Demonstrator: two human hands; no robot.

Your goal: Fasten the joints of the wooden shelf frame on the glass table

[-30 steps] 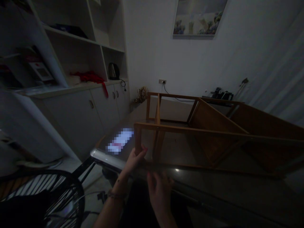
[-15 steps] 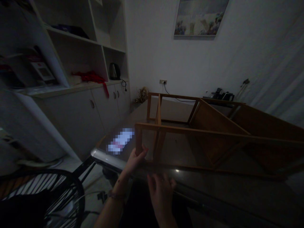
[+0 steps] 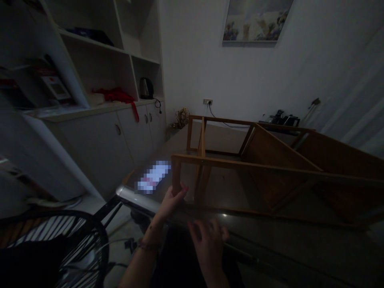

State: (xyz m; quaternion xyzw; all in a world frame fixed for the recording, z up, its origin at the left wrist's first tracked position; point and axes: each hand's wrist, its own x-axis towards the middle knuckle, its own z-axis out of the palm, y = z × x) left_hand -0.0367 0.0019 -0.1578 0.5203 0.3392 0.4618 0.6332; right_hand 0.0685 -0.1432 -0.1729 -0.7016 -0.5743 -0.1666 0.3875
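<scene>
Gripping the near end post of the wooden frame (image 3: 267,148) low down, the left hand (image 3: 172,202) has its fingers closed about the wood, and a bracelet (image 3: 148,245) circles that wrist. The right hand (image 3: 208,244) is just on the near side of the frame's lower rail, apart from it, with the fingers curled and only a narrow gap at the thumb; I cannot tell whether they pinch anything small

The frame itself lies on its side on the table (image 3: 169,149), brown boards set crosswise between its long rails. Just beside its gripped end, on the tabletop, is a bright pixelated oblong (image 3: 154,177), too blocked out to make out. Lower down, off that same end of the frame, is a black round-rimmed slatted thing (image 3: 103,240)

Well apart from the frame, past its gripped end, a pale cabinet (image 3: 93,140) carries a red cloth (image 3: 117,95) and a kettle (image 3: 146,88). Beyond the frame's far rail are some dark items (image 3: 285,119), too dim to name, and a wall socket (image 3: 207,101); a picture (image 3: 255,24) hangs above the frame on the wall behind
</scene>
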